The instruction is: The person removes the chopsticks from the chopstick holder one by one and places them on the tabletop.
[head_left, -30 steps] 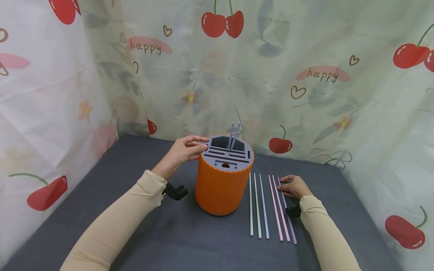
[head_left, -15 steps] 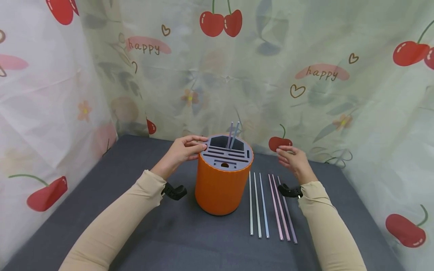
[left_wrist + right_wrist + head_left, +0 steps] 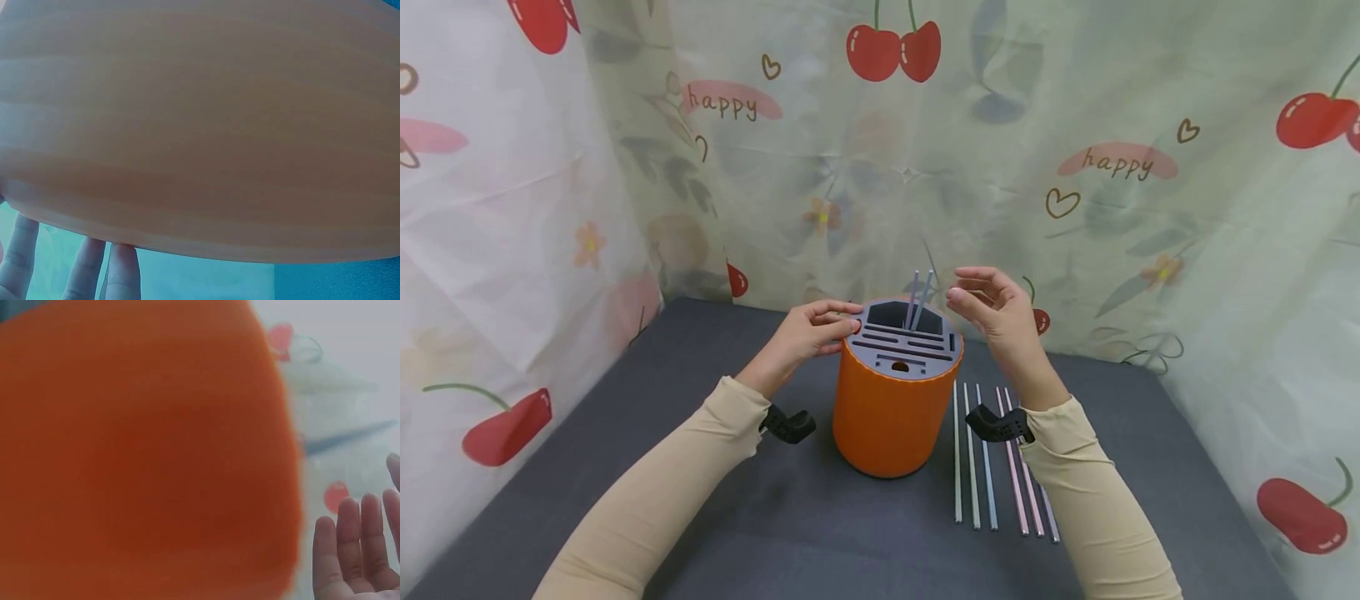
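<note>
My left hand (image 3: 808,333) rests at the left rim of an orange round utensil holder (image 3: 891,425); its fairly straight fingers (image 3: 124,272) touch the rim in the left wrist view. The holder's grey top (image 3: 902,342) has long slots and a larger compartment at the back. Two thin metallic sticks, a purple one (image 3: 913,292) and a blue one (image 3: 925,292), stand tilted in that compartment. My right hand (image 3: 1000,308) is raised beside the holder's right edge with nothing between thumb and fingers. In the right wrist view its fingers (image 3: 350,537) are spread, beside the blurred orange wall.
Several thin metallic sticks lie side by side right of the holder: pale ones (image 3: 973,467), a blue one (image 3: 988,475), pink ones (image 3: 1017,475) and a purple one (image 3: 1052,517) partly under the right forearm. A cherry-print curtain (image 3: 865,167) encloses the dark tabletop (image 3: 790,533).
My right hand has left the purple stick on the table, risen, and moved left to the holder's right edge. My left hand has stayed at the rim.
</note>
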The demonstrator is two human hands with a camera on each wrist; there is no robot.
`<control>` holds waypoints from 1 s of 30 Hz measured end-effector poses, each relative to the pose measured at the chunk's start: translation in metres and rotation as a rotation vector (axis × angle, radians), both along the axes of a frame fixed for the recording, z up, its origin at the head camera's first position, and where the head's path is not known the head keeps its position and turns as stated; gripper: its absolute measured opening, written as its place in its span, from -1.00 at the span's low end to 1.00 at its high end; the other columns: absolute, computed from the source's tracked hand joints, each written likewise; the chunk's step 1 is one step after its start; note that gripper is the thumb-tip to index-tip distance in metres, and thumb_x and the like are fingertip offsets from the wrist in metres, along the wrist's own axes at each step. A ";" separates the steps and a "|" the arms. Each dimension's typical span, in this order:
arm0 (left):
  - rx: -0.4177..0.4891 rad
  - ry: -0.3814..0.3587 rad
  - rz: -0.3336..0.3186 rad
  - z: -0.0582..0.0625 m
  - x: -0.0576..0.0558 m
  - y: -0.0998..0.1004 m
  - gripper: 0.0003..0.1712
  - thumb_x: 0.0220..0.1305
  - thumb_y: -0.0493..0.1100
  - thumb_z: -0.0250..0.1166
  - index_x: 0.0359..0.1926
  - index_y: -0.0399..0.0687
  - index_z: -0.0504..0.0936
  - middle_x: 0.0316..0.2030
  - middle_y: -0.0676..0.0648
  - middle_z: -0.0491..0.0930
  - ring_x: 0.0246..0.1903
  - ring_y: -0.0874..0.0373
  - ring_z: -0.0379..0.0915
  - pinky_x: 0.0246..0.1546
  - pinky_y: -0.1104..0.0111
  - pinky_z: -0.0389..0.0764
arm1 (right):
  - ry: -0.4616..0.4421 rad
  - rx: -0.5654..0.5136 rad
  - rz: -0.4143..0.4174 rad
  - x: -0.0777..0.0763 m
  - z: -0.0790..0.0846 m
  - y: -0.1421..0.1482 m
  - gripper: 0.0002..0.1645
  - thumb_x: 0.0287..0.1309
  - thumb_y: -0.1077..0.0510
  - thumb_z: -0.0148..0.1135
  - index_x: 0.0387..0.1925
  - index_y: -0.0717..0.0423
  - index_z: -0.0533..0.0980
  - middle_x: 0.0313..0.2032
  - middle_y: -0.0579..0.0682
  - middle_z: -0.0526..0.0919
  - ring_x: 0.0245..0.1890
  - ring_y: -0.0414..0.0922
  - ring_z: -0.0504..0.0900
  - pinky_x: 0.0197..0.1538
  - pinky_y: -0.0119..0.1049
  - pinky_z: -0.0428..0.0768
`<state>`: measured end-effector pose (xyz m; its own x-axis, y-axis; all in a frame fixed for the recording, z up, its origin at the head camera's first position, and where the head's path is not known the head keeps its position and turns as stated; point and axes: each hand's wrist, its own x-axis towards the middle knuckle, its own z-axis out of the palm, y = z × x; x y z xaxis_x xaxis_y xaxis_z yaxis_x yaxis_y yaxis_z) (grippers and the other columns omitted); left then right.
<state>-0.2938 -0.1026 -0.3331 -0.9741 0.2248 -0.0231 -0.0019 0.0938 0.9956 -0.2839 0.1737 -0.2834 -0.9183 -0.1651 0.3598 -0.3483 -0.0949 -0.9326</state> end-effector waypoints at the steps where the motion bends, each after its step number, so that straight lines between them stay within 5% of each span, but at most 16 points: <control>1: -0.001 0.002 0.000 0.000 0.000 0.000 -0.58 0.21 -0.02 0.38 0.10 0.11 0.62 0.03 -0.09 0.58 0.07 0.06 0.52 0.13 0.14 0.54 | 0.005 0.038 -0.003 0.001 -0.001 -0.004 -0.69 0.16 0.29 0.33 -0.07 -0.04 0.57 -0.20 -0.10 0.60 -0.12 -0.21 0.64 0.04 -0.35 0.61; 11: 0.005 0.003 -0.001 0.000 0.001 0.000 -0.59 0.21 -0.04 0.38 0.10 0.10 0.63 0.01 -0.09 0.60 0.04 0.08 0.53 0.11 0.15 0.56 | 0.081 0.203 -0.023 -0.002 -0.013 -0.021 -0.66 0.11 0.27 0.38 -0.08 0.24 0.52 -0.25 -0.17 0.62 -0.18 -0.23 0.65 -0.04 -0.41 0.59; 21: 0.012 0.007 -0.011 0.001 0.001 0.001 -0.56 0.23 -0.06 0.37 0.13 0.06 0.61 0.00 -0.07 0.62 0.05 0.08 0.54 0.11 0.15 0.56 | 0.081 0.241 -0.018 -0.001 -0.013 -0.024 -0.78 0.11 0.25 0.39 -0.22 -0.01 0.55 -0.25 -0.18 0.61 -0.18 -0.24 0.66 -0.06 -0.38 0.61; 25: 0.012 0.002 -0.008 0.001 0.000 0.001 -0.57 0.22 -0.05 0.38 0.12 0.07 0.61 0.00 -0.07 0.61 0.05 0.09 0.53 0.11 0.15 0.55 | 0.119 0.169 -0.016 0.001 0.000 -0.023 -0.77 0.10 0.33 0.36 -0.25 -0.01 0.55 -0.27 -0.15 0.62 -0.23 -0.23 0.68 -0.09 -0.33 0.66; 30: 0.013 0.003 -0.006 0.000 -0.001 0.001 -0.56 0.21 -0.04 0.38 0.12 0.08 0.61 0.00 -0.07 0.62 0.05 0.08 0.53 0.11 0.15 0.55 | 0.236 -0.094 -0.009 0.005 0.036 -0.012 -0.74 0.04 0.45 0.34 -0.32 0.06 0.58 -0.33 -0.07 0.67 -0.34 -0.19 0.70 -0.17 -0.27 0.70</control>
<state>-0.2945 -0.1016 -0.3331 -0.9729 0.2307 -0.0168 0.0019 0.0806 0.9967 -0.2789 0.1613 -0.2478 -0.8083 -0.1132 0.5778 -0.5566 -0.1731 -0.8125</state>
